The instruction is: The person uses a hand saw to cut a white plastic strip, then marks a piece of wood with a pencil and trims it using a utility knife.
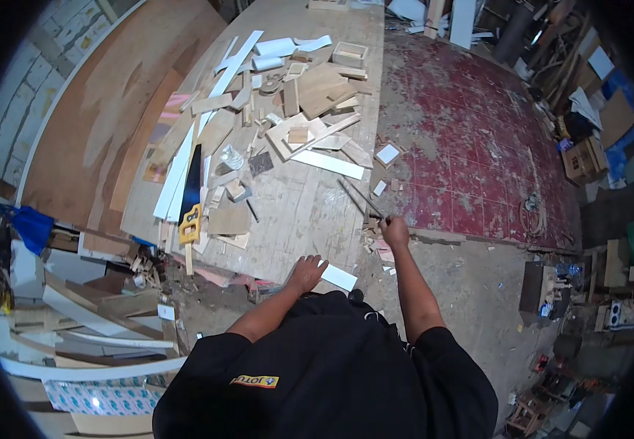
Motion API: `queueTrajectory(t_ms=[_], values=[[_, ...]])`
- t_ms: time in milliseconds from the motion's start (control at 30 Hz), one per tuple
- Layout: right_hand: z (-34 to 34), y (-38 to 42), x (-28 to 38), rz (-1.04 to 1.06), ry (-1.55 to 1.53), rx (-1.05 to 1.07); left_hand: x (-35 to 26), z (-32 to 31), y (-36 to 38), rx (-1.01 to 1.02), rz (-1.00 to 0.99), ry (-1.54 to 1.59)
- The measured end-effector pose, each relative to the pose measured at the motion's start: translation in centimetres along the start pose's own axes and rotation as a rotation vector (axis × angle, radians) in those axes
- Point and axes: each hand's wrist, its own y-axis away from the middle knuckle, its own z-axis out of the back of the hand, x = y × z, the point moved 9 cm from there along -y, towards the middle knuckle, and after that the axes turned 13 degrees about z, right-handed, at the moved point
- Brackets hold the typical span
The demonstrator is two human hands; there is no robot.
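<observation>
My left hand (306, 274) lies at the near edge of the workbench (287, 212), palm down with its fingers stretched out. Its fingertips touch the end of a short white strip (340, 276). Off the bench's right edge, my right hand (395, 230) is closed around one end of a thin dark rod-like tool (363, 197). The tool points away from me over the bench corner, with a second dark line beside it, perhaps its shadow. What kind of tool it is, I cannot make out.
A yellow-handled handsaw (190, 212) lies at the bench's left. Wooden offcuts (324, 88) and white strips (211, 110) are heaped farther back. A dark pencil-like stick (252, 211) lies near a square board (229, 218). Right of the bench is a worn red floor (478, 146).
</observation>
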Motion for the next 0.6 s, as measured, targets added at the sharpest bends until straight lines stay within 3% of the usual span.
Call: queueTrajectory(t_ms=[167, 233, 300, 367, 433, 467, 500, 567, 600], values=[[-5.3, 7.8, -0.7, 0.062, -0.178, 0.071, 0.7, 0.8, -1.7, 0.059, -0.134, 0.068], [-10.4, 11.7, -3.6, -0.06, -0.256, 0.177, 0.5, 1.5, -2.6, -0.009, -0.229, 0.102], [-8.7, 14.1, 0.2, -0.089, -0.307, 0.226, 0.1, 2.5, -3.6, -0.028, -0.277, 0.095], [-11.1, 15.9, -0.4, -0.16, -0.432, 0.207, -0.1, 2.5, -5.4, -0.037, -0.314, 0.097], [-12.4, 17.3, 0.4, -0.176, -0.617, 0.144, -0.5, 4.0, -5.4, -0.238, -0.435, 0.258], [-12.8, 17.9, 0.4, -0.273, -0.675, 0.158, -0.7, 5.4, -4.9, -0.327, -0.44, 0.244], [-13.7, 18.3, 0.1, -0.287, -0.674, 0.156, -0.9, 5.5, -5.0, -0.317, -0.447, 0.25], [-14.9, 18.6, -1.5, -0.297, -0.741, 0.017, -0.3, 4.0, -6.6, -0.14, -0.237, 0.295], [-13.1, 18.4, -0.5, -0.315, -0.629, 0.011, -0.3, 3.7, -6.8, -0.192, -0.235, 0.298]])
